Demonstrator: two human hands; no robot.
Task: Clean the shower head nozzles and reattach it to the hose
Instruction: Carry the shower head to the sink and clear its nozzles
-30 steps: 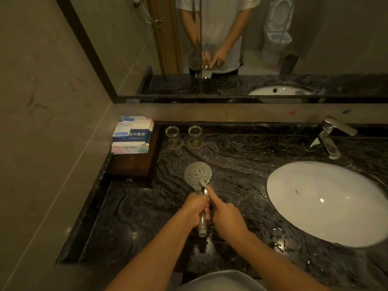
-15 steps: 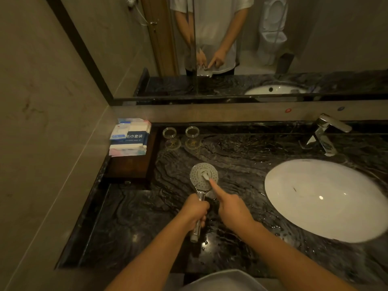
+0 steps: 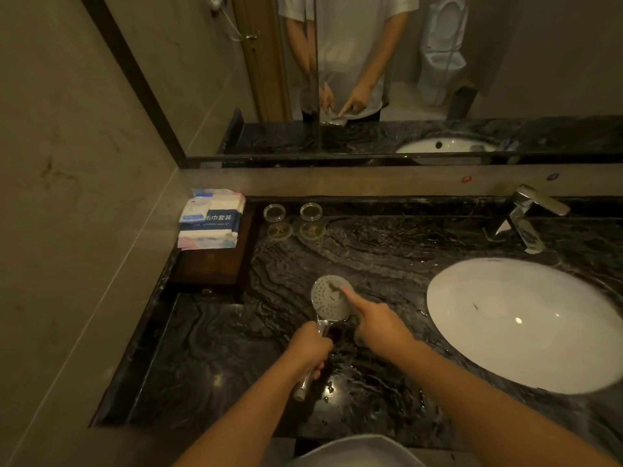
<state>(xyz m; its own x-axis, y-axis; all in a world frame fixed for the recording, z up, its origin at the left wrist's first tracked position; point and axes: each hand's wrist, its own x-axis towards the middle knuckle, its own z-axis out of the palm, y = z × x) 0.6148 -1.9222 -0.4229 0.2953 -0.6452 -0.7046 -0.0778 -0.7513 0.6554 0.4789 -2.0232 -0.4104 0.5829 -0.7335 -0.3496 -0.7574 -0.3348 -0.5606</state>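
Note:
A chrome shower head [image 3: 328, 303] with a round grey nozzle face is held over the dark marble counter [image 3: 219, 348], face up. My left hand [image 3: 312, 348] grips its handle, whose open end pokes out below my fist. My right hand [image 3: 377, 321] points its straight index finger onto the upper right of the nozzle face, the other fingers curled in. No hose is attached to the handle.
A white oval sink [image 3: 526, 321] lies to the right, with a chrome faucet [image 3: 526, 214] behind it. At the back left a towel pack [image 3: 210, 219] sits on a wooden tray [image 3: 215, 264]. Two glasses [image 3: 274, 212] stand by the wall mirror [image 3: 438, 62]. The counter is wet.
My right hand left the handle and reached forward, and its index finger now touches the nozzle face. The shower head shifted slightly right and farther from me.

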